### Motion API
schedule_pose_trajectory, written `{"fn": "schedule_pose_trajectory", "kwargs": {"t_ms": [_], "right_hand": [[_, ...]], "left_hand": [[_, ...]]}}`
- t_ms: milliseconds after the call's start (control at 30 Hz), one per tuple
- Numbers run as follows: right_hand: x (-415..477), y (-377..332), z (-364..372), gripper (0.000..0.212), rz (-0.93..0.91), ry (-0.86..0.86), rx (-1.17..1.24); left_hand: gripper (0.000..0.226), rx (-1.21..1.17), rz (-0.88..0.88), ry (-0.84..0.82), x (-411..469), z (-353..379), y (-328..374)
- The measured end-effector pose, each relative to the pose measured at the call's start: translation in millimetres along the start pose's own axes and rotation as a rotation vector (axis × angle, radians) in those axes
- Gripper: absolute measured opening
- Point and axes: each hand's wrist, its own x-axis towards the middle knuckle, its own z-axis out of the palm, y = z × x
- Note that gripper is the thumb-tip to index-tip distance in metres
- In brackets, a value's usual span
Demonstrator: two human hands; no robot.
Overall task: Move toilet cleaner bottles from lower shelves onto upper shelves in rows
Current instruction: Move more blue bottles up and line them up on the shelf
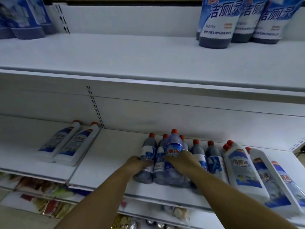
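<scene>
While both hands reach onto the white metal lower shelf (107, 156), two flat white plastic bottles with orange caps (66, 144) lie side by side at its left end, caps pointing to the far wall. Right of them, past a stretch of bare shelf, the left hand (137, 162) curls around the label of a dark blue round bottle with an orange cap (146, 161), the leftmost of a lying cluster. Just beside it, the right hand (181, 161) grips another dark blue bottle (173, 151) that sits raised above its neighbours (fingers wrapped over the label). Further right lie two more dark blue bottles (212, 157), then three large white bottles with blue labels (257, 172), slanting toward the near right corner. Above, the white upper shelf (132, 60) carries upright blue-labelled bottles at its far left (24, 20) and a standing group of three dark blue bottles (239, 22) at its far right, with the middle bare.
</scene>
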Motion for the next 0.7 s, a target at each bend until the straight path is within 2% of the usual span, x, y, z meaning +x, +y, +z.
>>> {"fn": "schedule_pose_trajectory", "kwargs": {"t_ms": [133, 267, 367, 467, 600, 700], "right_hand": [[-3.3, 6.4, -8.4, 0.031, -0.033, -0.026, 0.189], [-21.4, 15.8, -15.4, 0.035, -0.084, -0.146, 0.557], [-37.2, 22.5, -19.9, 0.045, -0.136, -0.340, 0.787], [-51.4, 25.4, -18.3, 0.060, -0.165, -0.515, 0.910], [-73.6, 23.6, -5.6, 0.078, -0.252, -0.590, 0.879], [-90.4, 17.9, 6.0, 0.099, -0.293, -0.641, 0.981]], "left_hand": [[0.053, 0.018, -0.017, 0.029, 2.5, 8.8, 6.0], [0.056, -0.032, 0.011, 0.049, -11.1, 0.3, 2.9], [0.050, -0.167, 0.035, 0.005, -41.3, -17.2, -5.1], [0.045, -0.318, 0.113, -0.038, -81.7, -32.7, -11.7], [0.056, -0.341, 0.233, -0.119, -134.5, -46.3, -18.7], [0.056, -0.348, 0.273, -0.143, -160.4, -55.3, -29.2]]}}
